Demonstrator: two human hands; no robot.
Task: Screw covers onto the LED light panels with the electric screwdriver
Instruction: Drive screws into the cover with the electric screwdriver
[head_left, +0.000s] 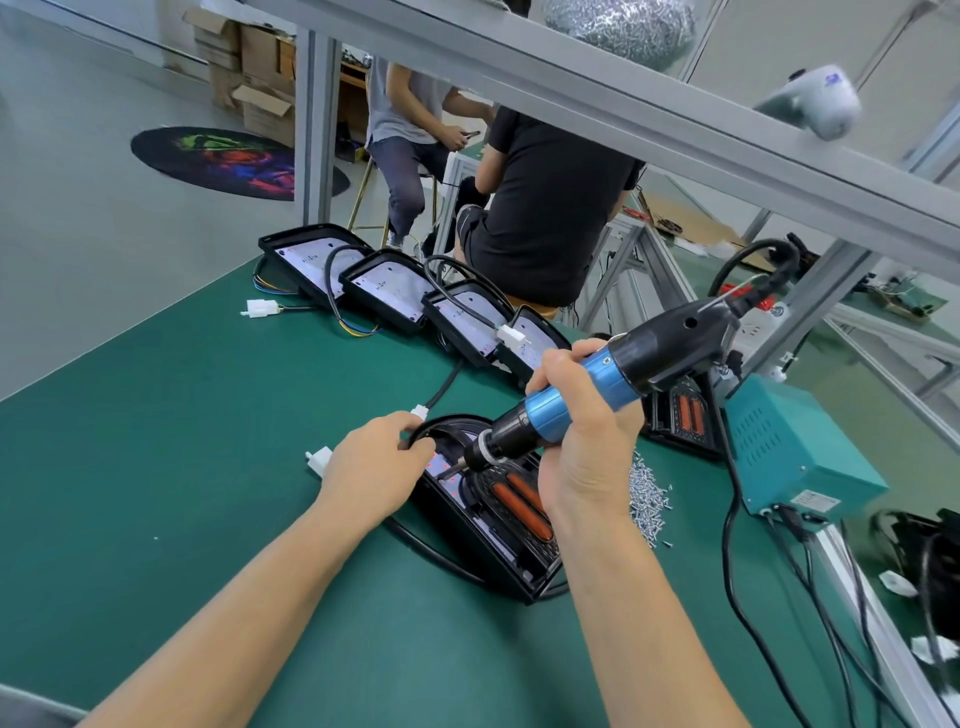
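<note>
While LED panel (498, 525) is being steadied on green mat (182, 441) by left hand (371, 467), fingers curled on its rim, electric screwdriver (582, 395) is being gripped by right hand (582, 431), bit being pressed into panel; screw pile (647, 499) just right of panel.

My view bright, light soft and even, shadows faint. Edges bend like fishbowl. White thing (813, 101) upper right blurry; middle of frame sharp.
</note>
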